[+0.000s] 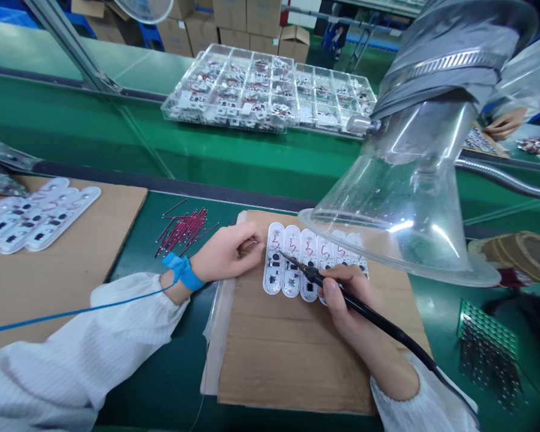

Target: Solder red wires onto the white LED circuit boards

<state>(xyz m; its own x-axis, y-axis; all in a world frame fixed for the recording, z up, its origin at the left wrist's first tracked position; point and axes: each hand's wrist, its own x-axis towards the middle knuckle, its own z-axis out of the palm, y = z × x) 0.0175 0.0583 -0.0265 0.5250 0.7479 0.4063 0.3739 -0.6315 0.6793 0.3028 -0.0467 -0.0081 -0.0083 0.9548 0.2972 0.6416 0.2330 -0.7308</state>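
Note:
My right hand (344, 291) is closed round the handle of a black soldering iron (314, 275). The iron's tip is at the upper part of the leftmost white oval pieces (273, 279), which carry small circuit boards and red wires. Several such pieces stand side by side on a cardboard sheet (292, 360). My left hand (234, 249), with a blue wrist strap (184, 271), is pinched just left of the row, on a thin strand that reaches toward the iron's tip. Red wires (186, 231) lie in a pile left of that hand.
A clear funnel hood (400, 204) hangs over the right of the row. Clear divided trays (247, 90) sit behind. More white pieces (63, 219) lie on cardboard at left. At right are a green board (488, 330) and a tape roll (517, 255). Another person's hand (506, 123) is at upper right.

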